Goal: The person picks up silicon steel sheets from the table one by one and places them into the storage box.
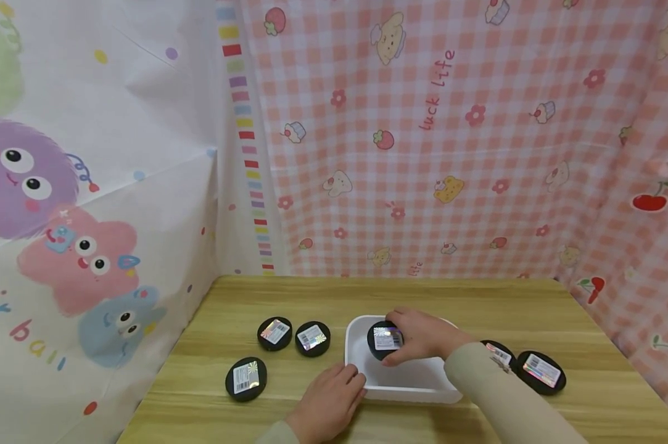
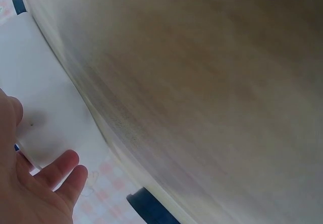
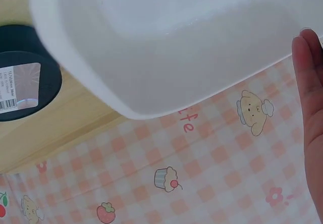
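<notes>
Right grip [image 1: 422, 336] is pinching a black disc [image 1: 385, 340], white tray [image 1: 406, 394] sitting below; left grip [image 1: 330, 398], loosely spread, is touching the tray. Seemingly placing step; next move is probably calling for lowering, then release.

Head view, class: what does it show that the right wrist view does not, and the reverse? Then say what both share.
Head view only: the left hand at the white tray, the disc held by the right hand, three dark discs and a white cartoon cloth at left.
Right wrist view only: a label close up, its print large enough to read in part.
Both: right hand, white tray, a labelled disc beside the tray, wooden table, checked cloth.
</notes>
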`<state>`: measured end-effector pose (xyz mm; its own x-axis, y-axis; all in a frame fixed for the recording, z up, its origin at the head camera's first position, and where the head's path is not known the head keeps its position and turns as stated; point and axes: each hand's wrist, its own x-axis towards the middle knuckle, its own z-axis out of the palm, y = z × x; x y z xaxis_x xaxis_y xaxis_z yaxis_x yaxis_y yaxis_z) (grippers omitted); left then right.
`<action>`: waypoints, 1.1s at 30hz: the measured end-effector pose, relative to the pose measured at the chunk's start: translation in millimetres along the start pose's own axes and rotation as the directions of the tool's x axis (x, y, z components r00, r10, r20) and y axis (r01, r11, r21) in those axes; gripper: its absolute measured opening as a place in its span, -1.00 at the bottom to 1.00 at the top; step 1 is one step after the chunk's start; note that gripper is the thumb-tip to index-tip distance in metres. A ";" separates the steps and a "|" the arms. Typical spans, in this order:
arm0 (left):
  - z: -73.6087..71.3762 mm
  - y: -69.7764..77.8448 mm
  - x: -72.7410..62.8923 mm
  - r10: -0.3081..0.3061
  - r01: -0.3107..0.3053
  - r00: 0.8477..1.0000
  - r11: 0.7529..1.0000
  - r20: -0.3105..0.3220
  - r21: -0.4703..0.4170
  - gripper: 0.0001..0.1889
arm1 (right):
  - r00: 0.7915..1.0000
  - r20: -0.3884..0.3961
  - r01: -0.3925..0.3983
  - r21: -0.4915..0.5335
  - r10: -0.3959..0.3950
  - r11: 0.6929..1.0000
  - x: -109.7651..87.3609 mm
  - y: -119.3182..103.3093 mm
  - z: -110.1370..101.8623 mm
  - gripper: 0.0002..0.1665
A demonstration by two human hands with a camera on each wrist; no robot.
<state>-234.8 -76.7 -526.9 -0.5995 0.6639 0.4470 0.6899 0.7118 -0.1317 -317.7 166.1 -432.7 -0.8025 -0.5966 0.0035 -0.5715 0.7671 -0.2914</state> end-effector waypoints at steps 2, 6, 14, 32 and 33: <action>-0.3 0.1 0.1 -0.002 0.002 1.000 1.000 0.010 -0.002 -0.86 | 1.000 0.013 -0.002 -0.002 0.002 1.000 1.8 -0.4 -0.1 -0.11; -1.8 0.4 0.6 -0.010 0.011 0.999 1.000 0.033 -0.012 -0.84 | 1.000 0.024 -0.001 -0.008 0.001 1.000 4.8 0.5 1.3 -0.09; -6.0 2.4 1.0 -0.009 0.009 1.000 1.000 0.002 0.010 -0.85 | 0.998 0.031 0.050 -0.054 -0.048 0.997 9.3 0.3 10.0 -0.14; -3.8 1.4 1.1 -0.014 0.014 1.000 1.000 0.025 0.013 -0.83 | 0.996 0.071 0.050 -0.079 -0.045 0.996 14.3 -3.7 17.6 -0.12; -3.3 1.1 1.1 -0.015 0.015 1.000 1.000 0.026 0.017 -0.83 | 0.997 0.069 0.052 -0.086 -0.046 0.995 15.2 -3.4 18.1 -0.12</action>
<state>-233.4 -76.0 -523.7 -0.6202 0.6587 0.4259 0.6739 0.7253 -0.1403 -324.9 150.1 -448.9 -0.7614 -0.6463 -0.0495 -0.6251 0.7524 -0.2078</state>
